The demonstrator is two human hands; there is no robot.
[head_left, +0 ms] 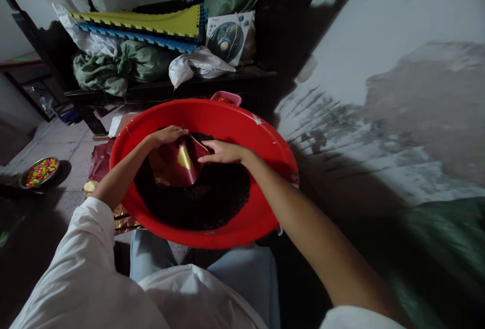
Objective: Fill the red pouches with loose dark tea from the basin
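Observation:
A wide red plastic basin [265,147] stands in front of my knees, with dark, loose, grainy material [227,197] in its bottom. A dark red pouch [170,165] with gold print leans in it, its mouth turned up and to the right. My left hand [168,136] is closed on the pouch's upper edge, fingers over the rim. At the right side of the mouth, my right hand [223,151] grips the pouch's edge, thumb below and fingers above. The pouch's inside is hidden, and some of my right fingertips are hard to see.
A metal bowl of bright-coloured pieces [40,172] sits on the floor at left. Dark red and gold packaging [102,159] lies beside the basin. Behind, a bench holds yellow foam mats [151,21], a box fan [227,40] and sacks [144,61]. A stained wall [379,91] rises at right.

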